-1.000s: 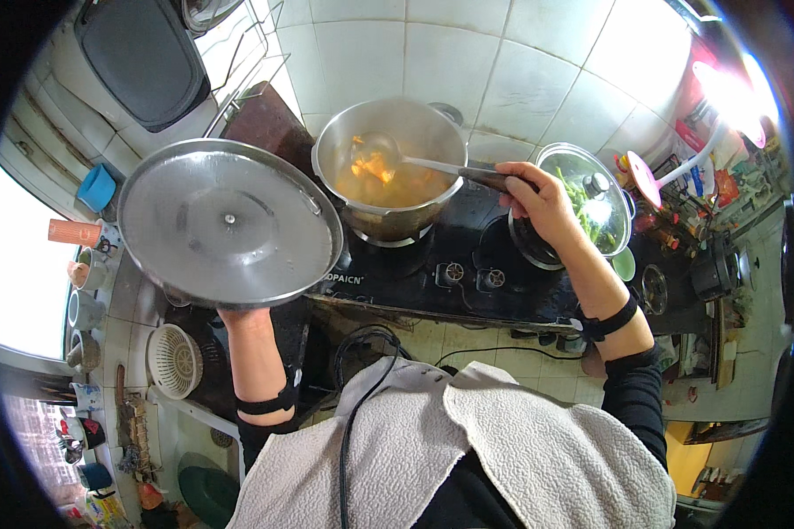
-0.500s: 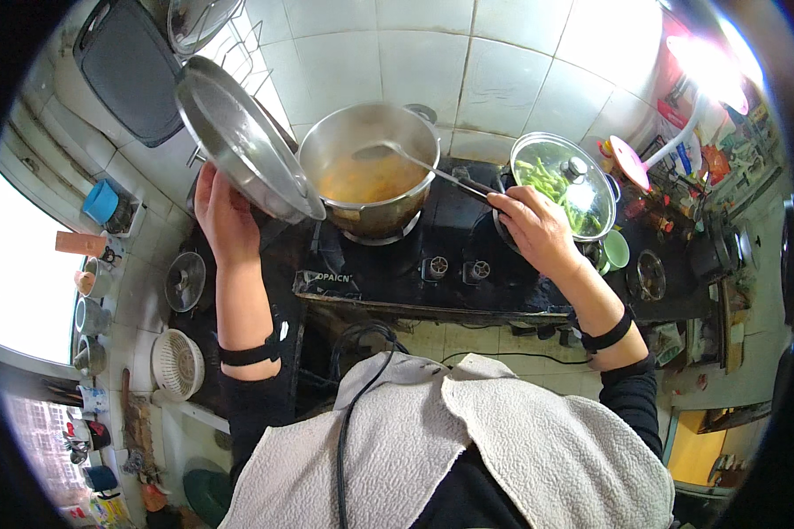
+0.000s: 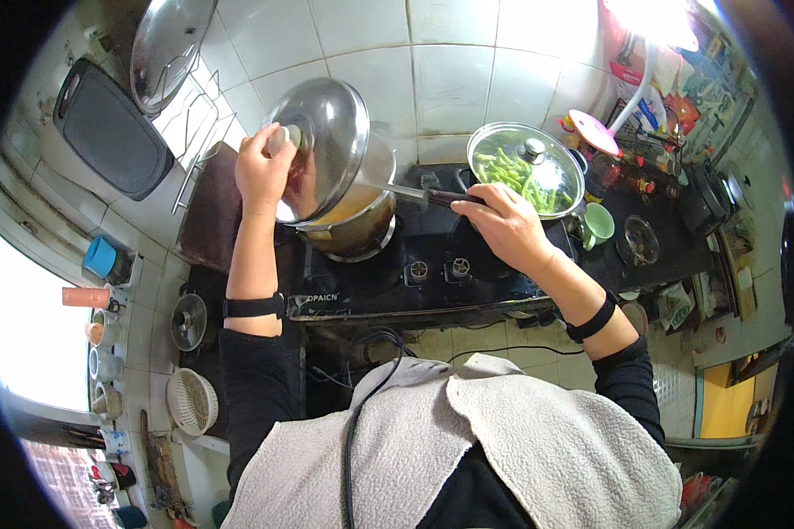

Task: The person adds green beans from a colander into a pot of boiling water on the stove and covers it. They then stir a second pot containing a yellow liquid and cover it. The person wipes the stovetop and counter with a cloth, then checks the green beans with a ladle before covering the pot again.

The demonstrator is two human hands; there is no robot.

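My left hand (image 3: 265,176) grips the knob of a shiny metal pot lid (image 3: 340,128). That lid is tilted over the left part of a deep metal pot (image 3: 360,231) on the left burner, hiding much of its mouth. Orange-brown contents show in a strip under the lid's edge. In my right hand (image 3: 513,227) is the dark handle of a long metal ladle (image 3: 399,188), which slants into the pot; its bowl is hidden by the lid. Just beyond my right hand, green vegetables (image 3: 513,174) show through the glass lid (image 3: 560,181) of a second pan.
The black stove (image 3: 362,286) carries both pots. A green cup (image 3: 598,224) and a small glass dish (image 3: 640,240) stand to the right, below a lit lamp (image 3: 648,26). On the left are a black cutting board (image 3: 115,128), a wire rack (image 3: 205,115) and a white colander (image 3: 192,401).
My left hand has brought the lid rightward from beside the pot to over it, turning its knob side into view. The ladle handle now lies flatter, and my right hand has shifted slightly left.
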